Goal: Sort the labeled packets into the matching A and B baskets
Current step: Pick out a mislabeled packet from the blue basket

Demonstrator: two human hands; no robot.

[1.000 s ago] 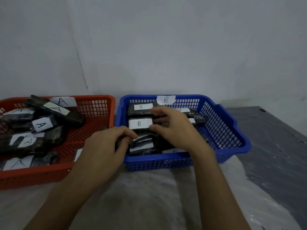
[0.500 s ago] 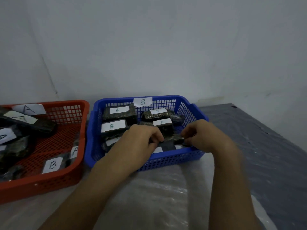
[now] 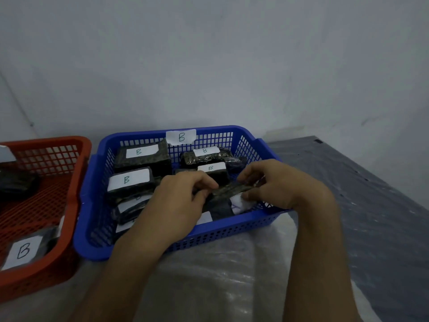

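- The left hand (image 3: pixel 178 203) and right hand (image 3: pixel 278 185) each pinch one end of a dark packet (image 3: pixel 228 190), holding it roughly level over the front right part of the blue basket (image 3: pixel 232 231).
- A second ago the right hand lay spread over the packets and the left curled at the basket's near left corner. Half a second ago both already gripped this packet, much as now.
- The held packet's label cannot be read.
- A B tag (image 3: pixel 181 137) sits on the blue basket's back rim.
- The red basket (image 3: pixel 77 163) is cut off further at the left than before, and a packet marked B (image 3: pixel 23 251) lies in its near corner.
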